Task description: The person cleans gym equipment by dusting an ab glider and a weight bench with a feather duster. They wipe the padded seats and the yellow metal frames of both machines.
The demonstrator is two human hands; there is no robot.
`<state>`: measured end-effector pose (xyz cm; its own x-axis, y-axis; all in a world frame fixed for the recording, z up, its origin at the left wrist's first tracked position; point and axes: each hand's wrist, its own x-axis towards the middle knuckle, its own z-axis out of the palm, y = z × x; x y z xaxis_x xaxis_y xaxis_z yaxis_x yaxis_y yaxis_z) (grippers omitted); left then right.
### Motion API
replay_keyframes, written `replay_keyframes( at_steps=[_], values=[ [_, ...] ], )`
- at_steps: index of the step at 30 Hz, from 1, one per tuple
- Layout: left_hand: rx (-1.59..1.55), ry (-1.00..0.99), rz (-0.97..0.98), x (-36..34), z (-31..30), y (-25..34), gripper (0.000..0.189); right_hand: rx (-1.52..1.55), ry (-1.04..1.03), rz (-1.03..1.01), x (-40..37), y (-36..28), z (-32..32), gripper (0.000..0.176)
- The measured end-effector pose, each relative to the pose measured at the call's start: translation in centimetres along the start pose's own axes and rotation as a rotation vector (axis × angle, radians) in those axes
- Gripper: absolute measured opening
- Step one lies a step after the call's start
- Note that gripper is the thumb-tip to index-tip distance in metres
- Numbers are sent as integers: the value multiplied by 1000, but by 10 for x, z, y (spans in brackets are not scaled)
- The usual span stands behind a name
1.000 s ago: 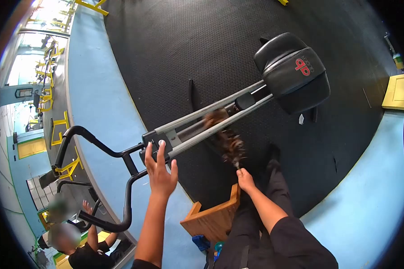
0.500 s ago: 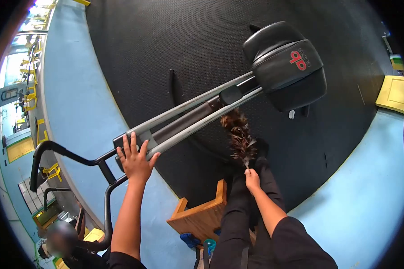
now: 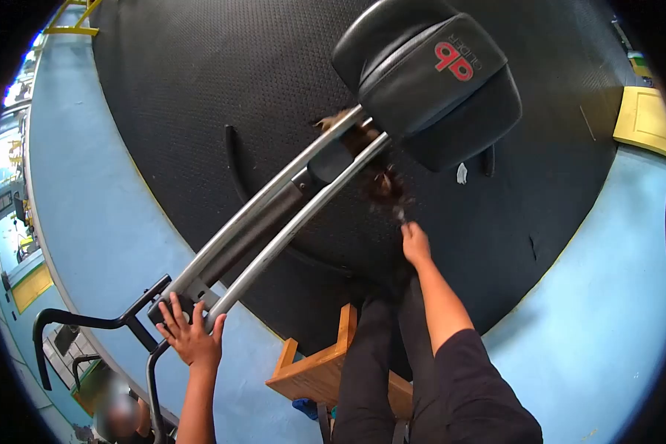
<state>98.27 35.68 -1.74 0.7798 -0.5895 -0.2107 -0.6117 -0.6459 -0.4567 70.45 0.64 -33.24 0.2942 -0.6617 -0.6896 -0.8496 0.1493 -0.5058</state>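
In the head view, my right hand (image 3: 416,243) is closed round the handle of a brown feather duster (image 3: 385,185). The feathers reach under the rails of the ab glider (image 3: 265,255), just below its seat, and part of them shows on the far side of the rails. My left hand (image 3: 194,337) rests with spread fingers on the black bracket at the lower end of the rails. Beside that hand, the black handlebars (image 3: 81,318) curve away to the left. At the upper end sits the black padded seat (image 3: 436,89) with a red logo.
Black textured matting (image 3: 192,81) covers the floor, bordered by light blue floor (image 3: 78,140). A wooden stool-like piece (image 3: 311,377) stands by my legs. A yellow panel (image 3: 647,122) is at the right. Another person (image 3: 118,418) appears at the lower left.
The duster has moved up and further under the rails, close to the seat. The glider sits lower and more left in view, its rails steeper. My left hand stays on the bracket.
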Motion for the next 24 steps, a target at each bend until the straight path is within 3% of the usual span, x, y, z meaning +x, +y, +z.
replay_keyframes(
  at_steps=[3, 7, 9, 11, 13, 15, 19, 20, 22, 24],
  values=[
    [32, -27, 1, -1, 1, 1, 46, 36, 236, 70, 54, 9, 11, 36],
    [50, -37, -2, 4, 2, 0, 48, 42, 117, -48, 71, 4, 18, 37],
    [46, -34, 0, 6, 3, -1, 50, -130, 57, -76, 69, 14, 6, 36],
    [43, -12, 17, 8, 3, -3, 50, -117, 103, -113, 63, 25, -1, 35],
    [45, -10, 17, 8, 4, -6, 50, 60, 295, 160, 50, 23, -7, 33],
    [38, -6, 12, 8, 4, -8, 50, 85, 303, 222, 31, 33, -16, 33],
    [26, 21, 24, 11, 6, -12, 51, 308, 472, 602, 4, 108, -18, 36],
    [11, 15, 19, 10, 5, -12, 51, 157, 605, 472, -15, 112, -22, 36],
    [-13, 1, 9, 9, 5, -13, 51, 48, 475, 499, -43, 124, -39, 35],
    [-50, -17, -4, 9, 3, -15, 51, -27, 241, 390, -92, 73, -72, 37]
  ],
)
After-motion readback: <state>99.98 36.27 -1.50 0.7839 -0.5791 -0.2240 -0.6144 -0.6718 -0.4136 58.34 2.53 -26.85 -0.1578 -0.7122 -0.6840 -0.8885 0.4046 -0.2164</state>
